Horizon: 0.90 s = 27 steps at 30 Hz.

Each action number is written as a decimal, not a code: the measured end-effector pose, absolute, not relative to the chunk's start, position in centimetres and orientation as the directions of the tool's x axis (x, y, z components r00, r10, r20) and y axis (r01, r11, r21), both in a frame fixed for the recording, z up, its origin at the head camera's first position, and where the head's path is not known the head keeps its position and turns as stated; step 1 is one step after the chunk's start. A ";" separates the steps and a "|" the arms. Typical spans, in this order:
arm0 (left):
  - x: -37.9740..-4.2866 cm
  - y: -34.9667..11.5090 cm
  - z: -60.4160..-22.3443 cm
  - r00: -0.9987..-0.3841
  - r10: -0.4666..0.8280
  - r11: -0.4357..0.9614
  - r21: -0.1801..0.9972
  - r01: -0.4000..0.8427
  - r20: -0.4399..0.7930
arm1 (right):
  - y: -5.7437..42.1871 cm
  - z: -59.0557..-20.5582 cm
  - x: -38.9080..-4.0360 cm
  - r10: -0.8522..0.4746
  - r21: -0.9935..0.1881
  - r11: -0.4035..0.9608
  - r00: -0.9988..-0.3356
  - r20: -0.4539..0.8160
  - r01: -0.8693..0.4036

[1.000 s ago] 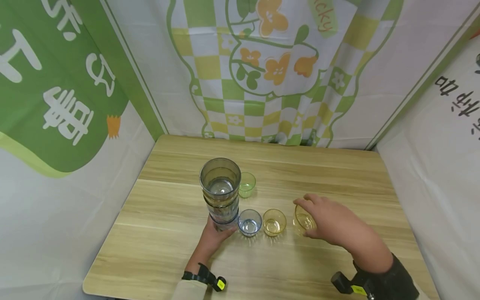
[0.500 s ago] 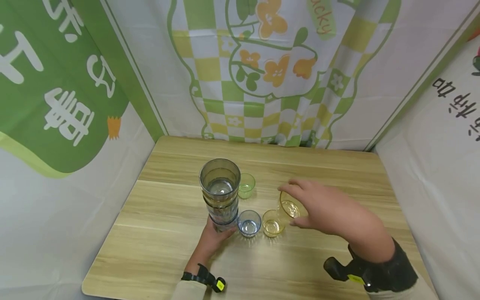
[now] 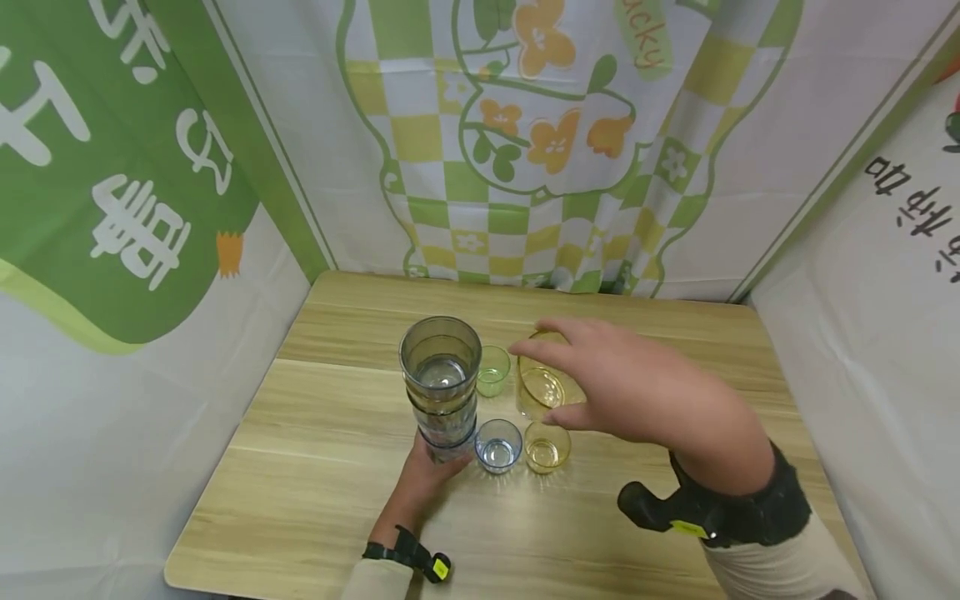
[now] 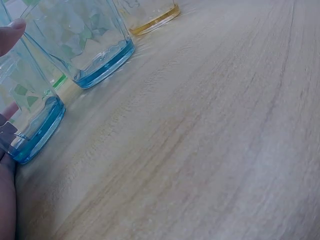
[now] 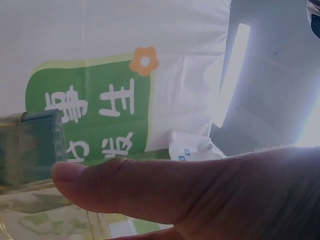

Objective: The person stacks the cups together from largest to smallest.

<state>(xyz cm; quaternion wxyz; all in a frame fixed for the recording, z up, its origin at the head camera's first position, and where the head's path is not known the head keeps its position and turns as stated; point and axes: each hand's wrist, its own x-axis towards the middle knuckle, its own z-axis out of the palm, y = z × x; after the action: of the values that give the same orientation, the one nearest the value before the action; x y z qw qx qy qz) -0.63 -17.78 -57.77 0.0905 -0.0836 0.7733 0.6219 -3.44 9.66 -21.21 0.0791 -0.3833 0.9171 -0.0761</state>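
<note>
My left hand (image 3: 429, 473) grips the bottom of a tall stack of clear tinted glasses (image 3: 442, 404), with a smoky grey one on top. In the left wrist view, the lowest glass (image 4: 42, 134) has a blue base standing on the wood. A yellow glass (image 3: 542, 388) is held tilted in my right hand (image 3: 630, 375), between thumb and fingers, raised above the table. Just below it stands another yellow glass (image 3: 547, 451), with a blue glass (image 3: 498, 450) to its left, beside the stack. Behind them is a green glass (image 3: 492, 377), between the stack and the held glass.
The wooden table (image 3: 300, 483) has rounded corners. A patterned curtain (image 3: 465, 225) hangs along its back edge, and printed cloth walls (image 3: 862, 333) rise at both sides. Each wrist wears a black strap with a camera (image 3: 438, 568).
My right hand has carried the yellow glass leftward and toward the back, from right of the standing yellow glass to near the green one. The left hand stays on the stack.
</note>
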 end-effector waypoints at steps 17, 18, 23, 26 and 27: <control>-0.6 -17.6 -57.4 -0.972 -0.022 0.206 0.951 -0.233 -0.233 | 7.6 -20.6 -3.9 -0.703 -0.087 0.616 -0.596 0.388 -0.783; -0.6 -17.6 -57.4 -0.972 -0.026 0.209 0.949 -0.234 -0.234 | 7.4 -20.6 -4.0 -0.704 -0.087 0.601 -0.577 0.414 -0.795; -0.5 -17.4 -57.1 -0.973 -0.031 0.222 0.947 -0.232 -0.231 | 6.9 -20.6 -4.0 -0.705 -0.099 0.532 -0.505 0.499 -0.841; -0.6 -17.5 -57.1 -0.978 -0.024 0.232 0.950 -0.207 -0.207 | 6.5 -20.7 -4.0 -0.717 -0.124 0.482 -0.472 0.512 -0.867; -0.6 -17.5 -57.1 -0.980 -0.022 0.234 0.952 -0.199 -0.200 | 6.3 -20.8 -4.0 -0.725 -0.133 0.465 -0.462 0.511 -0.875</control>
<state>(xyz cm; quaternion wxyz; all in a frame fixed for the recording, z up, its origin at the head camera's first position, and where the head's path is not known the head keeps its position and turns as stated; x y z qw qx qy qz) -0.59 -17.50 -57.10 0.0722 -0.0706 0.7821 0.6149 -4.02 6.28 -20.75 -0.1956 -0.4802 0.8331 -0.1925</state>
